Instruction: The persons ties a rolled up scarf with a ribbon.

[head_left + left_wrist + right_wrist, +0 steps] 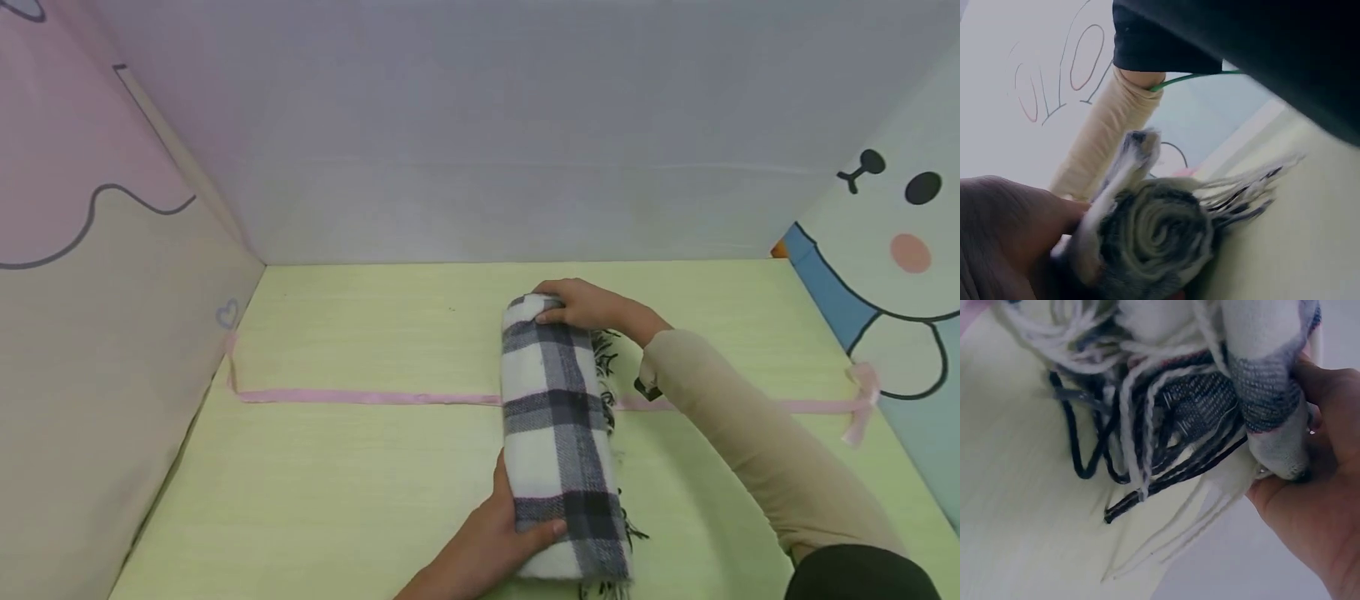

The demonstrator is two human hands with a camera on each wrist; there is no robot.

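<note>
The fingers (551, 317) of the right hand (588, 306) curl over the far end of a rolled plaid scarf (558, 433), pinching its white edge; in the right wrist view the same hand (1316, 506) cups the folded cloth (1266, 381) from below, with the black and white fringe (1147, 437) hanging loose onto the bench. The left hand (502, 533) grips the near end of the roll, thumb laid across the top and the fingers tucked under its side. From the left wrist view the spiral of the rolled end (1160, 237) shows plainly, the hand (1010, 231) pressed against it and fringe strands (1241, 194) trailing out to the right.

The scarf lies lengthwise, near to far, in the middle of the pale green bench (337, 467), resting on top of a pink ribbon (360, 397) that runs across the surface from left to right. The ribbon ends in a bow (862, 392) by the right wall panel (892, 275), which bears a cartoon animal. A pink and beige panel (90, 333) stands at the left, a plain pale wall (510, 142) behind.
</note>
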